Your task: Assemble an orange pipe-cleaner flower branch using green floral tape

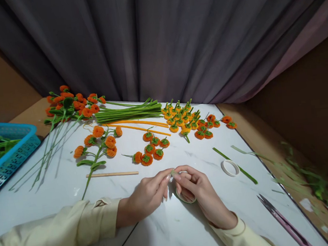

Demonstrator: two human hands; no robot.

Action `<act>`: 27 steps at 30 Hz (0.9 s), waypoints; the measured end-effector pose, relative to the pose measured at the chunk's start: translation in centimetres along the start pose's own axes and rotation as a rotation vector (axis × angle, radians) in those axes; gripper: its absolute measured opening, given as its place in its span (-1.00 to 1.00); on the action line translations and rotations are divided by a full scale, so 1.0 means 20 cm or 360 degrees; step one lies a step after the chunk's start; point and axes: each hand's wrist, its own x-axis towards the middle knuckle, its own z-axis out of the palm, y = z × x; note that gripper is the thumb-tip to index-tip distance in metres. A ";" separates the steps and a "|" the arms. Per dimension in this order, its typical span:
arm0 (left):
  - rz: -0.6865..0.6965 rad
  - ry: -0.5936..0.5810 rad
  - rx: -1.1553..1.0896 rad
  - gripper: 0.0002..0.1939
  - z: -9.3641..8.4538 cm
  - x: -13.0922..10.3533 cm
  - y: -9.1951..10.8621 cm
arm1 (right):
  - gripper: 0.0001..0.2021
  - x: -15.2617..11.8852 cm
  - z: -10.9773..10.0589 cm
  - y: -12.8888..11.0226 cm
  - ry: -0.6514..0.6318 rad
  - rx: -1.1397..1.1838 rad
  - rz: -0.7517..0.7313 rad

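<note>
Close together above the table's near middle, my left hand (151, 194) and my right hand (198, 186) meet at the fingertips. Both pinch the pale green end of a strip of floral tape (173, 172). The tape's roll (186, 201) hangs beneath the curled fingers of my right hand, mostly covered by them. Beyond my hands lies a loose cluster of orange fuzzy pumpkin-like pieces (149, 149) with green tops. To their left rests a stem (94, 164) bearing several orange heads and green leaves.
A wooden stick (112, 174) lies before the leafy stem. Green fuzzy wires (131, 112), yellow pieces (181, 117) and orange bunches (76, 104) line the back. At right are a white ring (230, 168), a green strip (245, 172) and scissors (283, 219); at left, a blue basket (14, 162).
</note>
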 end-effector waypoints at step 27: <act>-0.0301 -0.0137 -0.0218 -0.63 -0.01 0.02 0.02 | -0.76 0.02 -0.02 0.03 -0.0027 -0.0030 -0.0007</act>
